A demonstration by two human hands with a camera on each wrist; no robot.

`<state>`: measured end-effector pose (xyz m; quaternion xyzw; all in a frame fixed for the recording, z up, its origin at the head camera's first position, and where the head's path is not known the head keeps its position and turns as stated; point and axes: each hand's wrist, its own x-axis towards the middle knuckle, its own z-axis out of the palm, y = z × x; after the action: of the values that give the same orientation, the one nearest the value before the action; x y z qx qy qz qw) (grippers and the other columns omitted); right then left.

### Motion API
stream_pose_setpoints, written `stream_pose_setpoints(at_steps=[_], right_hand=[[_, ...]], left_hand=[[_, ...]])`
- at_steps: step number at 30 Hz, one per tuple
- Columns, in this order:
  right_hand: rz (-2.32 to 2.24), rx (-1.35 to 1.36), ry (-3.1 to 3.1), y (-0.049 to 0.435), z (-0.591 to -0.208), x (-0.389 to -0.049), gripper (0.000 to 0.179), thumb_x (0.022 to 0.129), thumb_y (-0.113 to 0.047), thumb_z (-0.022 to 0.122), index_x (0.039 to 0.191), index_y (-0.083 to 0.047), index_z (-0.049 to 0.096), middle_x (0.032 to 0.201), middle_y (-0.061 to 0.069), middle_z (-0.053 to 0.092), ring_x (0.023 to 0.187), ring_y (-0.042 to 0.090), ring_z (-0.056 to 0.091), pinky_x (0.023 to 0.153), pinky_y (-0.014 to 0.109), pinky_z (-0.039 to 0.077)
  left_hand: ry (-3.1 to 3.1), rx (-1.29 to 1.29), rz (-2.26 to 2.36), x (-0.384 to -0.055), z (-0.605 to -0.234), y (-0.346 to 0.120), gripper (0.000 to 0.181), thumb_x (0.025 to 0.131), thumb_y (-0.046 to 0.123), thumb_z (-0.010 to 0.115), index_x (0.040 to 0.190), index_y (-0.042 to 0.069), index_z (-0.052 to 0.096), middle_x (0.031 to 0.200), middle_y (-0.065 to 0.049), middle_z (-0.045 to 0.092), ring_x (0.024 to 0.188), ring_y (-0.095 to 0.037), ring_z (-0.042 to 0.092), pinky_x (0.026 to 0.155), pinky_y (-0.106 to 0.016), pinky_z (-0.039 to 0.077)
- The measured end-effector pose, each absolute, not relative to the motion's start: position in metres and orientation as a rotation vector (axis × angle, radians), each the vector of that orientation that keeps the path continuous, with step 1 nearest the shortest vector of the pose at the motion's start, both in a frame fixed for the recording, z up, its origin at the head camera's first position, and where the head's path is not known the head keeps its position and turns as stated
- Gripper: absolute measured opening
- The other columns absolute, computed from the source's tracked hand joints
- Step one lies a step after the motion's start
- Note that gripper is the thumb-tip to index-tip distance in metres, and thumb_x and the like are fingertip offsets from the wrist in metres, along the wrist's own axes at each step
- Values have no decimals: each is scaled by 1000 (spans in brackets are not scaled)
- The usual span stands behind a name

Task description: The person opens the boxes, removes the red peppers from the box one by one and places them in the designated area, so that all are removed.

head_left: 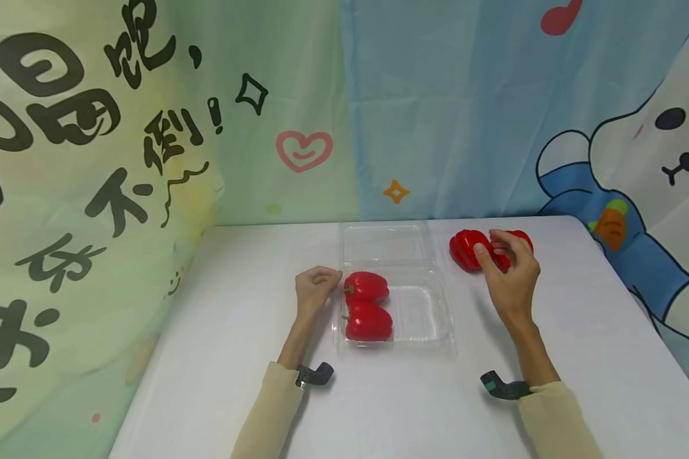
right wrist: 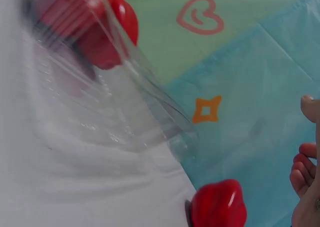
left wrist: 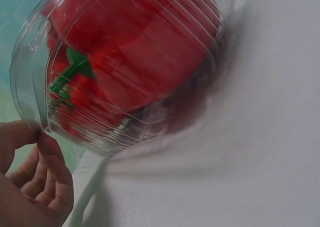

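A clear plastic clamshell box (head_left: pixel 419 312) lies with its lid (head_left: pixel 385 244) folded back. Inside, on its left side, sit two red bell peppers, a rear one (head_left: pixel 367 287) and a front one (head_left: pixel 369 322). My left hand (head_left: pixel 316 290) pinches the box's left rim between thumb and forefinger, as the left wrist view (left wrist: pixel 42 172) confirms. Beyond the box's right side, my right hand (head_left: pixel 511 274) hovers by more red bell peppers (head_left: pixel 465 248), partly hiding them. Its fingers are loosely bent, thumb apart, with nothing visibly held; a pepper (right wrist: pixel 220 204) shows apart from it.
All of this is on a white table (head_left: pixel 402 401). A printed curtain (head_left: pixel 413 115) hangs right behind the table's back edge. Dark camera mounts (head_left: pixel 316 374) are strapped at both wrists.
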<state>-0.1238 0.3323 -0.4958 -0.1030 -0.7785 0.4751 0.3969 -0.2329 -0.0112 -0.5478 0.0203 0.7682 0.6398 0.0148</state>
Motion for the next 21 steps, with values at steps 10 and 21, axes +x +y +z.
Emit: stream_pose_setpoints(at_steps=[10,21], right_hand=[[1195,17,-2154,292,-502,-119,62,82,-1,91,140,-7,70,136,17,71,116,2,60,104,6,46],[1225,184,-2345,257,-497,-112,65,81,-12,94,142,-13,70,138,6,72,114,1,61,105,23,52]], left_hand=[[2413,49,1982,-231,-548,-10,19,97,19,80,96,0,79,89,-19,82,75,-9,68,70,-20,55],[2398,54,1990,-230,-545,-13,17,97,17,80,97,0,79,90,-21,82,75,-7,68,70,-20,55]])
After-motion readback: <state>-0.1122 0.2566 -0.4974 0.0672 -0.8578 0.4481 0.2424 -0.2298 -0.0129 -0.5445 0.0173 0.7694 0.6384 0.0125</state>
